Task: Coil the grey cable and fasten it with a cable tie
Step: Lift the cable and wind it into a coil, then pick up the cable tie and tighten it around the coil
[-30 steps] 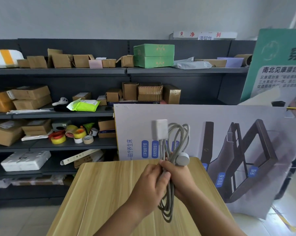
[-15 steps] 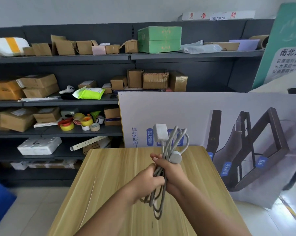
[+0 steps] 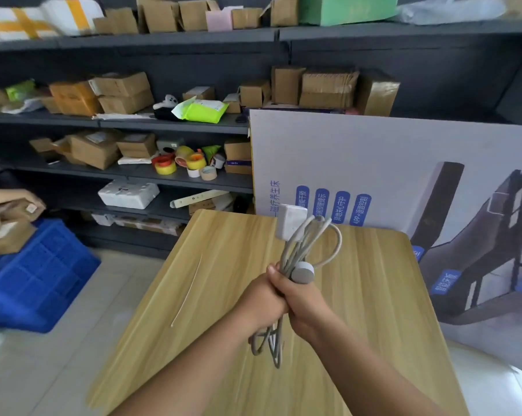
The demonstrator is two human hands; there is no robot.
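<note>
The grey cable (image 3: pixel 301 241) is bunched into long loops above the wooden table (image 3: pixel 373 295). My left hand (image 3: pixel 261 301) and my right hand (image 3: pixel 306 304) both grip the middle of the bundle, side by side. A white square adapter (image 3: pixel 289 220) sticks up at the top of the loops, and a round grey puck (image 3: pixel 303 273) rests against my right hand. The lower loops hang below my fists. A thin white cable tie (image 3: pixel 187 291) lies flat on the table, to the left of my hands.
A large printed board (image 3: pixel 403 163) leans behind the table's far edge. Dark shelves (image 3: pixel 163 124) hold cardboard boxes and tape rolls. A blue crate (image 3: pixel 37 274) sits on the floor at left, with another person's hand (image 3: pixel 16 199) on boxes above it.
The view has tilted down and to the left, bringing the blue crate and the cable tie into sight. My hands still clasp the cable bundle, held lower over the table.
</note>
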